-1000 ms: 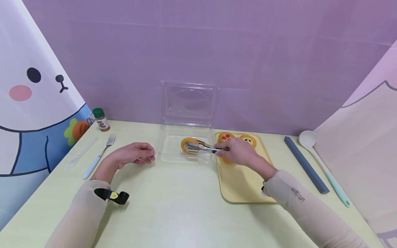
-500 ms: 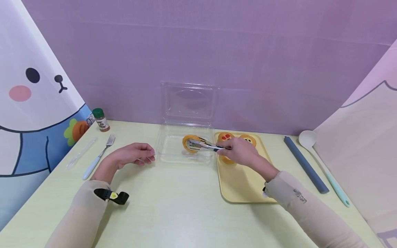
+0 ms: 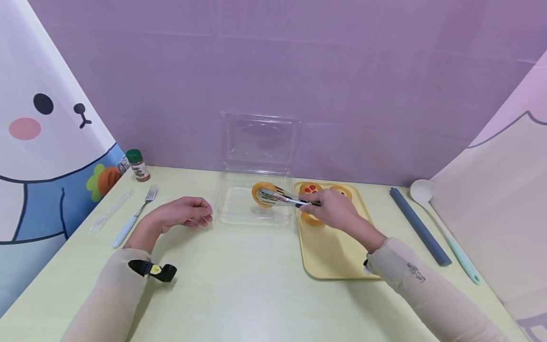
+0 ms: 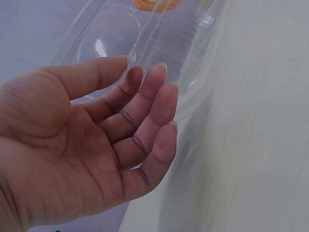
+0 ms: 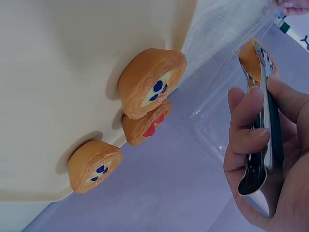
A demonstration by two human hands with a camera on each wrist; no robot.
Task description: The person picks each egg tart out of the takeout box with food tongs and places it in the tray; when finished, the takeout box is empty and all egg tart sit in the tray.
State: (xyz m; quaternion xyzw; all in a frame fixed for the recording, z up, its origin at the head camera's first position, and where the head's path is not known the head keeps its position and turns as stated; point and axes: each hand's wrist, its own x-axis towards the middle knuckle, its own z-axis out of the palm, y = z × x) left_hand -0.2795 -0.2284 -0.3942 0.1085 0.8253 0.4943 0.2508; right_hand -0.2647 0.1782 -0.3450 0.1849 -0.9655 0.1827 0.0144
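My right hand (image 3: 337,207) grips a pair of metal tongs (image 5: 264,106). Between the tong ends is an orange-brown pastry (image 3: 255,194), held tilted above the base of a clear plastic clamshell box (image 3: 231,202). The box lid (image 3: 261,142) stands raised at the back. At the box's left edge, my left hand (image 3: 183,212) has loosely bent fingers, with thumb and index tips by the rim; whether they touch it I cannot tell. On a yellow tray (image 3: 333,256) lie a red-topped pastry (image 5: 145,128) and two blue-dotted pastries (image 5: 154,87), seen in the right wrist view.
To the left lie a fork (image 3: 136,216) and a clear plastic utensil (image 3: 111,212), with a green-capped spice jar (image 3: 138,166) behind. Right of the tray are a dark blue rod (image 3: 419,225) and a long-handled ladle (image 3: 423,191). A purple cloth (image 3: 363,95) closes off the back.
The tongs and the pastry between them have shifted slightly up and to the right in the head view. My left hand stays by the box's left edge.
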